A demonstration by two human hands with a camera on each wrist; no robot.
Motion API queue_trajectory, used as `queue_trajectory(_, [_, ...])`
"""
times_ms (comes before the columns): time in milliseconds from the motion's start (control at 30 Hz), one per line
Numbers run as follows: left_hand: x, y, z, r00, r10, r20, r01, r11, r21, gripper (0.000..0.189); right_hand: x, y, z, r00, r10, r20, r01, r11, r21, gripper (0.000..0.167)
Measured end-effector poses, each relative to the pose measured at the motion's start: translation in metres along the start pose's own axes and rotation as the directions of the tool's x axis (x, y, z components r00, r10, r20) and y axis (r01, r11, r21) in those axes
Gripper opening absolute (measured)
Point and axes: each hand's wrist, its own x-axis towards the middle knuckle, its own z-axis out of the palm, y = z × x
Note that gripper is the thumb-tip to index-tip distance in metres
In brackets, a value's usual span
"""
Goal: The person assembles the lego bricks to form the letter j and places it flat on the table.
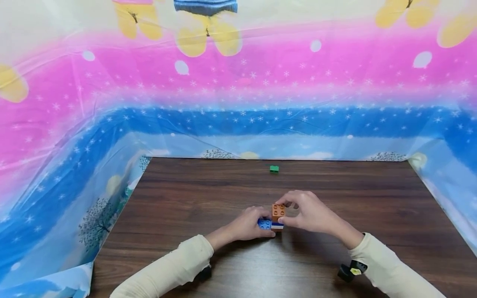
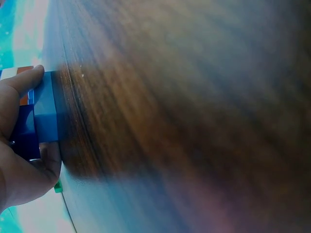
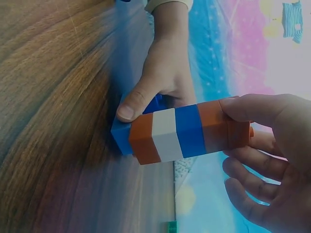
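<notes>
A small tower of toy building bricks stands near the middle of the table. In the right wrist view its layers run from a light blue bottom brick [image 3: 121,138] through a lower orange brick [image 3: 144,138], a white brick [image 3: 165,136] and a darker blue brick [image 3: 189,133] up to orange at the top. My right hand [image 1: 311,213] pinches the top orange brick [image 1: 278,210] between thumb and fingers, its studs facing up. At the tower's foot, my left hand [image 1: 246,223] grips the blue bricks [image 1: 265,224], with its thumb along the near side.
A green brick [image 1: 274,169] lies alone towards the back of the brown wooden table [image 1: 201,182]. A printed cloth [image 1: 238,120] in pink and blue hangs behind the table and along its sides. Dark devices, one of them a wrist camera [image 1: 352,270], sit at the sleeve cuffs.
</notes>
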Motion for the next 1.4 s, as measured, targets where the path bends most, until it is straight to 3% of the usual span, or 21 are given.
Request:
queue_trajectory(533, [0.002, 0.001, -0.003, 1.0, -0.014, 0.007, 0.014, 1.0, -0.011, 0.031, -0.004, 0.003, 0.001, 1.0, 0.001, -0.026, 0.0, 0.999, 0.033, 0.038])
queue_trajectory(733, [0.002, 0.002, -0.003, 1.0, -0.01, 0.007, 0.01, 1.0, 0.003, 0.029, -0.01, 0.007, 0.004, 0.997, 0.066, -0.044, -0.062, 0.993, 0.104, 0.052])
queue_trajectory(1000, [0.001, 0.001, -0.003, 1.0, -0.022, 0.014, 0.022, 1.0, -0.004, 0.033, -0.015, 0.018, 0.018, 0.987, 0.14, -0.075, -0.128, 0.981, 0.148, 0.057])
queue_trajectory(1200, [0.001, 0.001, -0.002, 1.0, -0.025, 0.006, 0.025, 1.0, -0.008, 0.035, -0.016, 0.018, 0.028, 0.985, 0.16, -0.063, -0.145, 0.971, 0.189, 0.052])
queue_trajectory(1400, [-0.004, -0.001, -0.009, 0.999, -0.035, 0.023, 0.035, 0.999, -0.005, 0.054, -0.017, 0.018, 0.029, 0.985, 0.157, -0.077, -0.141, 0.973, 0.185, 0.042])
